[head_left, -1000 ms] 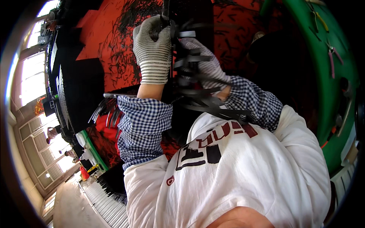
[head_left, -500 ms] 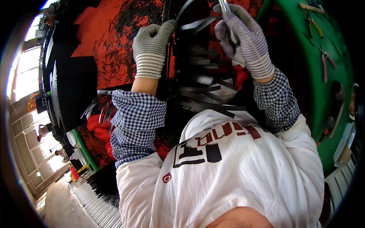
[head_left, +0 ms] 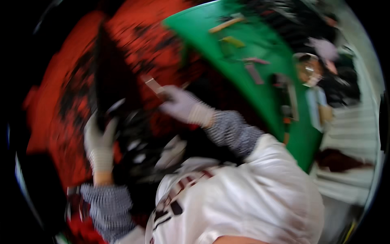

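The whole view is smeared by motion. My left hand [head_left: 99, 144], in a striped light glove, is closed at the lower end of a tall black panel [head_left: 113, 69]. Its thumb and fingers sit on either side of the panel's edge. To the right, my right hand [head_left: 185, 106], gloved the same way, grips a silver metal tool [head_left: 153, 85] whose flat shiny end points up and left. What kind of tool it is stays blurred. Loose dark strips [head_left: 138, 126] and pale scraps [head_left: 170, 152] lie between my hands, close to my white shirt.
Black cuttings [head_left: 162, 42] litter a red surface [head_left: 73, 44]. On the right, a green table [head_left: 260, 95] carries a wooden-handled tool [head_left: 226, 24], a yellow-handled tool [head_left: 233, 41], pink-handled pliers [head_left: 255, 70] and a dark long tool [head_left: 283, 97]. A clear container [head_left: 307, 69] stands at its far edge.
My view has swung to the right, bringing more of the green table in. My right hand has come lower with the metal tool, away from the black panel. My left hand stays at the panel.
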Demonstrator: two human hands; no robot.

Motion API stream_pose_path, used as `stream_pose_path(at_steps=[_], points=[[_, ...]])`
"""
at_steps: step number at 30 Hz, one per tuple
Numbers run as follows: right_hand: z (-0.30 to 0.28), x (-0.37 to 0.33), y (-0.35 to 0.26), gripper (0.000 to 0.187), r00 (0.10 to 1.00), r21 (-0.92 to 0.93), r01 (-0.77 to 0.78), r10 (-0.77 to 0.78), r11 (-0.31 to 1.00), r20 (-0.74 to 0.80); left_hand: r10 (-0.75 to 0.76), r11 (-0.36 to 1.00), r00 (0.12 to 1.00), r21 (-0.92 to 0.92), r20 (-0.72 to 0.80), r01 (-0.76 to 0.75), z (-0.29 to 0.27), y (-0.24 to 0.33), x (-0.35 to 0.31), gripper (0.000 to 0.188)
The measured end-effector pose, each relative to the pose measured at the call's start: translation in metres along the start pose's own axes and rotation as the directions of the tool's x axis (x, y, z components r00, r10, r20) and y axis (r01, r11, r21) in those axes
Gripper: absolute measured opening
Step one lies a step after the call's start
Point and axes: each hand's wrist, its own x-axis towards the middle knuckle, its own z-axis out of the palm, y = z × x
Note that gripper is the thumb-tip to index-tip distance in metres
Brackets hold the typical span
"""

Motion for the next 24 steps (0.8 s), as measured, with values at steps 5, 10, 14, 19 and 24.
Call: stream_pose_path(at_steps=[5,10,14,19,24], points=[[-0.026,-0.004,-0.035,0.053,0.979,-0.386,0.025,0.056,0.922,0.198,-0.107,0.910,0.993,0.397,-0.051,0.118,-0.010,0.011,-0.012,0.060],[-0.027,-0.018,-0.062,0.049,0.986,-0.136,0.118,-0.100,0.984,0.135,-0.071,0.836,0.996,0.542,-0.051,0.087,-0.021,0.022,-0.021,0.062],[-0.012,-0.012,-0.041,0.046,0.989,-0.616,0.131,-0.062,0.777,0.133,-0.104,0.868,0.994,0.491,0.041,0.071,-0.015,0.015,-0.016,0.062],[0.004,-0.023,-0.050,0.040,0.974,-0.394,0.223,-0.218,0.892,0.059,-0.053,0.867,0.998,0.498,0.029,0.032,-0.009,0.012,-0.011,0.053],[0.034,-0.053,-0.080,0.046,0.967,-0.529,0.220,-0.110,0.820,0.232,-0.017,0.844,1.000,0.537,-0.015,0.023,-0.005,0.001,-0.016,0.051]])
